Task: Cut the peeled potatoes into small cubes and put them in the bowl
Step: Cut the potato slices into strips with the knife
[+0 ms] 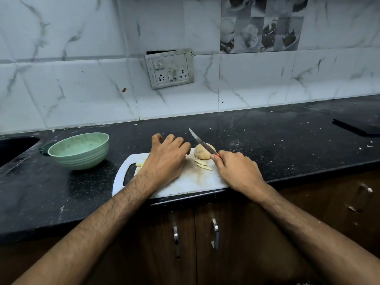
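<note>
A white cutting board [185, 182] lies at the counter's front edge. On its far right part sits a peeled potato [200, 153], with a few cut strips [202, 164] in front of it and more strips [139, 163] near the board's handle hole. My right hand [236, 171] grips a red-handled knife [202, 144], its blade slanting up across the potato. My left hand [167, 156] lies over the board's middle with fingers curled down; what is under them is hidden. A pale green bowl [80, 150] stands left of the board.
A black sink [14, 149] opens at the far left of the dark counter. A flat black object [357, 125] lies at the far right. A switch and socket plate [169, 67] hangs on the tiled wall. Cabinet doors with metal handles [214, 233] are below the counter.
</note>
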Tool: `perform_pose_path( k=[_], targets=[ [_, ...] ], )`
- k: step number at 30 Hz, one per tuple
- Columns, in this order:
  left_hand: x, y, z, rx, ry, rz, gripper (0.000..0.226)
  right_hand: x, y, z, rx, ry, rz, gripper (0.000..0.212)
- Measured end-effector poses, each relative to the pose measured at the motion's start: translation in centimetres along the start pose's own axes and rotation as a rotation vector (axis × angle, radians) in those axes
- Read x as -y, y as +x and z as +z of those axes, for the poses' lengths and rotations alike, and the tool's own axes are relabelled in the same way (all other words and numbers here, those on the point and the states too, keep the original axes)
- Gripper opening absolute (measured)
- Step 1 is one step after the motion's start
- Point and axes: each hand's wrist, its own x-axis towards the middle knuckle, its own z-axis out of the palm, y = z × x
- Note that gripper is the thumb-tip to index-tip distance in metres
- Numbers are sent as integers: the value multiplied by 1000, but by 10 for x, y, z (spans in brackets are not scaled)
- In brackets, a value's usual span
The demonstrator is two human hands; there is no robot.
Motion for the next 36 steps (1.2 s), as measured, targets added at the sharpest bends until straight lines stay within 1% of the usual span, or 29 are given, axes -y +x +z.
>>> perform_pose_path(
  k=[2,5,7,13,17,21,24,31,33,36],
  targets=[
    [-5,2,-3,7,-37,67,15,0,0,0,2,3,2,32],
    [-14,5,-8,92,-176,121,10,0,0,0,2,2,5,35],
    [-17,6,-9,127,-223,147,8,1,0,0,8,3,3,35],
    [-19,5,-9,93,-275,148,9,1,-1,-1,7,13,1,37],
    [-17,-2,-17,102,-336,89,10,2,-1,-5,49,15,4,36],
    [-7,-18,-20,107,-408,-31,14,1,3,-15,159,17,-10,41],
    [-3,-26,-20,99,-422,-93,15,3,-1,-27,222,-12,-31,41],
    [-1,-32,-14,95,-475,-126,16,11,-31,-52,318,-142,-71,37],
    [-2,-32,-14,94,-483,-127,17,13,-39,-55,332,-191,-78,35],
    [-2,-32,-14,92,-475,-126,18,17,-46,-51,351,-237,-81,37]
  ],
)
